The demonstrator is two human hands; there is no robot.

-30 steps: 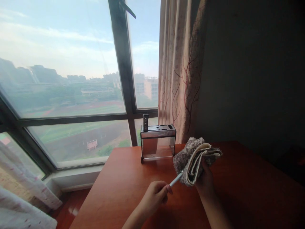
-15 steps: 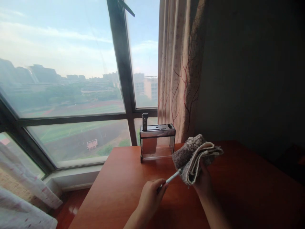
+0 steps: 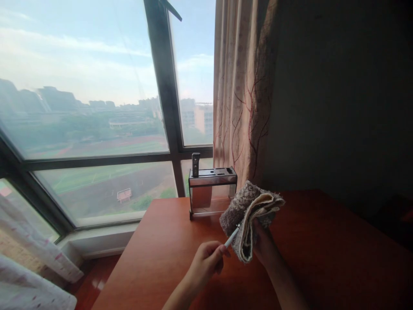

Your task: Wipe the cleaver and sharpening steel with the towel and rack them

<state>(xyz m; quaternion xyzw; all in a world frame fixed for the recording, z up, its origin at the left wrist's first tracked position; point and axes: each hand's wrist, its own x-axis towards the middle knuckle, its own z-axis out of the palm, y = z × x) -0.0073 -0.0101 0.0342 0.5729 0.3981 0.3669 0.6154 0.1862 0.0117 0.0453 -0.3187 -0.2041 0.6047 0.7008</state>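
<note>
My left hand (image 3: 208, 258) is closed around the end of a slim utensil with a white handle (image 3: 231, 237). The utensil's far end goes in among the folds of a fuzzy grey-brown cloth (image 3: 240, 206), so its kind is hidden. From the right, my right hand (image 3: 262, 240) grips the folded cloth, its fingers mostly covered by the fabric. Both hands are raised above the table. Behind them stands a clear-sided knife block (image 3: 213, 174) with a dark-handled knife (image 3: 195, 165) upright in its left slot.
The reddish-brown wooden table (image 3: 155, 245) extends under both arms. Past its far edge hang a patterned curtain (image 3: 243, 99) and a large window with a dark frame (image 3: 164, 82). A lighter curtain (image 3: 29, 280) hangs at lower left.
The cloth and my right hand have moved left and slightly down, over more of the utensil. Less of the white handle shows beyond my left hand, which has stayed almost in place.
</note>
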